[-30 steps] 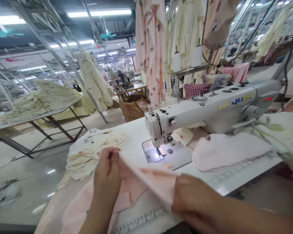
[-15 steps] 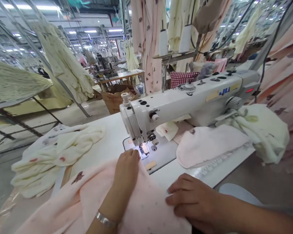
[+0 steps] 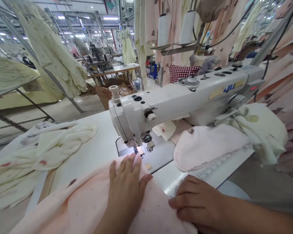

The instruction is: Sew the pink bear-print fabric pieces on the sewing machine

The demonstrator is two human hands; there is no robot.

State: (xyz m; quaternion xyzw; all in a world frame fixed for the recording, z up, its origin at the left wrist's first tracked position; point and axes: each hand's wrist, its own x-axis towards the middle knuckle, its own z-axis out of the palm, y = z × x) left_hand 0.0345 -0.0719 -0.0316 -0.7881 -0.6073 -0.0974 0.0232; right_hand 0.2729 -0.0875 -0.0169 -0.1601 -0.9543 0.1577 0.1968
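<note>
Pale pink fabric [image 3: 85, 204] with small dots and a brown motif spreads over the near side of the table, its far tip at the lit needle area [image 3: 136, 149] of a white sewing machine [image 3: 175, 97]. My left hand [image 3: 125, 185] lies flat on this fabric just in front of the needle, fingers stretched and thumb out to the side. At the fabric's right edge, my right hand [image 3: 197, 201] has its fingers curled around the cloth; its thumb is hidden. A pale pink rounded piece [image 3: 207, 146] rests on the table beyond the right hand.
Cream printed fabric [image 3: 61, 146] is heaped on the table's left side. A ruler strip [image 3: 215, 167] runs along the right front edge. Cream cloth [image 3: 261, 130] hangs by the machine's right end. Thread cones [image 3: 163, 31] stand behind, and a cardboard box [image 3: 104, 97] is on the floor.
My left hand has gone from bunched fingers beside the needle to lying flat and spread, a little nearer me. My right hand stays at the fabric's edge. The camera view has shifted slightly.
</note>
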